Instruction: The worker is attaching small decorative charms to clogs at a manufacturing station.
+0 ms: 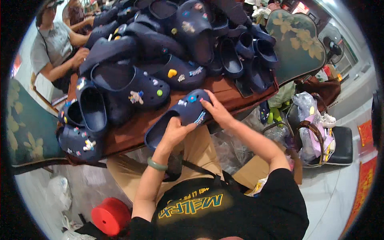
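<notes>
A navy foam clog (163, 122) with small decorative charms on its upper lies across my lap at the table's near edge, its toe pointing up and right. My left hand (176, 133) is closed on the clog beside its foot opening, the thumb reaching inside; a green bangle circles that wrist. At the toe, my right hand (216, 109) grips the front, fingertips on the upper near a small pink charm. A blue flower charm (193, 99) and a white-and-blue charm (199, 117) sit on the upper. Whether my right fingers also hold a loose charm is hidden.
Many navy clogs (128, 86) are piled on the brown-covered table (128, 138). A person (52, 48) at the far left handles clogs. Patterned chair backs (298, 40) stand at both sides. A red round stool (111, 216) is at lower left, and a plastic-wrapped bundle (308, 120) rests on a seat at right.
</notes>
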A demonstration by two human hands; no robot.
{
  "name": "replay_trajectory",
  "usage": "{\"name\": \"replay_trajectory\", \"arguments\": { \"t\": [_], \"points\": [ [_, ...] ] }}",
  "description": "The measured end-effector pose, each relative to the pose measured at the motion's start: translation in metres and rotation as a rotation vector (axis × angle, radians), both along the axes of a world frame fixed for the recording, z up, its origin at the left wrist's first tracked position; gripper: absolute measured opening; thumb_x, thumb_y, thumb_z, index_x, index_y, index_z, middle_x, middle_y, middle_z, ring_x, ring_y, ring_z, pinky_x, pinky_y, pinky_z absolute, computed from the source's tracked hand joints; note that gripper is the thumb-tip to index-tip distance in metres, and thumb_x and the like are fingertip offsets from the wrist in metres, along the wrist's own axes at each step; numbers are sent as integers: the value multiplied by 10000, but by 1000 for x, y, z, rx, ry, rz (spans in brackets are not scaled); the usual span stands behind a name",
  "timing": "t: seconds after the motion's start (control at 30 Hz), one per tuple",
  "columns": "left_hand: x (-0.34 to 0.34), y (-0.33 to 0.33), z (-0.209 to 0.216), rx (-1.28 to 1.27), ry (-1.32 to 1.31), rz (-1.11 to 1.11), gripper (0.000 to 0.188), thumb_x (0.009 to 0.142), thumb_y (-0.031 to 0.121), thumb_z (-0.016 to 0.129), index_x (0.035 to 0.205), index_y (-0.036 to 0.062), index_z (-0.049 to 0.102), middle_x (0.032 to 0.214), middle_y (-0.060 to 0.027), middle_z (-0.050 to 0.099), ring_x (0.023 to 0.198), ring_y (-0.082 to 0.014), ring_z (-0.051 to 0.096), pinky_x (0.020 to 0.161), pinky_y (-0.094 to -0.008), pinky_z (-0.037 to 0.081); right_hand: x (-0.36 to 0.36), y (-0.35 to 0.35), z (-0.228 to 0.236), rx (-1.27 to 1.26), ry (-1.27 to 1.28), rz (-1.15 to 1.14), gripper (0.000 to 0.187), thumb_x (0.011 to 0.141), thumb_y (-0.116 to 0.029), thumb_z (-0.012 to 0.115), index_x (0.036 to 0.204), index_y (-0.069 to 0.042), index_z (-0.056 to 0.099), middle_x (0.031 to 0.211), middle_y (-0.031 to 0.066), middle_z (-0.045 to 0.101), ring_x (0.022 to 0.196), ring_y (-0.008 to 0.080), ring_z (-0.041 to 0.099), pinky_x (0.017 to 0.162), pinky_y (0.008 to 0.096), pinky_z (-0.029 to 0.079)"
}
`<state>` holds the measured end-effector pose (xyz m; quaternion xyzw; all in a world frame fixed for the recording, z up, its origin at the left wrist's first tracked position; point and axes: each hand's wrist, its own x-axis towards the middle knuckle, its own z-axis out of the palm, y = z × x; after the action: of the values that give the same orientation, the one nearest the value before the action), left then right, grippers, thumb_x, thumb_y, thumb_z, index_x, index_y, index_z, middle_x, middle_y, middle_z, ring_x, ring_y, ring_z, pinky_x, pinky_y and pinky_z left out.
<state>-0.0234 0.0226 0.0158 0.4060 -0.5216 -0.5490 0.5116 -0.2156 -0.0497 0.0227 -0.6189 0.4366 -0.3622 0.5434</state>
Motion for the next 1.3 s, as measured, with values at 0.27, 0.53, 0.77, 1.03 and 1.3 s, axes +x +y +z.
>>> {"name": "replay_trajectory", "arguments": {
  "t": [0.27,0.53,0.77,1.03,1.3],
  "points": [
    [-12,19,33,66,102,144,279,847,77,690,1095,-46,650,995,-40,669,894,-105,611,792,-260,496,18,79,-44,-281,-62,-209,769,895,-193,662,1483,-26,196,1415,155,361,1281,252,405,1083,373,324],
    [-58,41,53,142,244,-17,373,924,176,610,1233,-23,552,1099,-30,600,965,-115,567,840,-266,459,43,138,-65,-205,-209,-134,790,832,-134,711,1419,-51,188,1299,136,430,1201,245,457,1020,380,390],
    [-1,89,40,-70,-119,-342,214,934,116,596,1087,-17,667,994,-55,679,930,-124,614,825,-264,491,-41,99,-46,-209,-102,-354,692,820,-59,582,1427,-24,252,1286,127,497,1155,212,492,1021,354,389],
    [119,146,-51,194,-429,461,169,935,117,585,887,-17,676,861,-19,702,797,-82,619,729,-248,498,-141,-99,101,-334,-191,-642,377,863,-239,585,1183,-46,537,915,18,605,661,99,541,404,252,382],
    [208,198,-141,388,-1330,803,550,835,290,648,1320,73,506,1375,-208,452,1273,-423,400,1072,-534,268,-184,-242,101,-208,-88,-750,507,894,-262,647,1297,26,537,1141,98,620,866,168,607,672,302,530]
  ]
}}
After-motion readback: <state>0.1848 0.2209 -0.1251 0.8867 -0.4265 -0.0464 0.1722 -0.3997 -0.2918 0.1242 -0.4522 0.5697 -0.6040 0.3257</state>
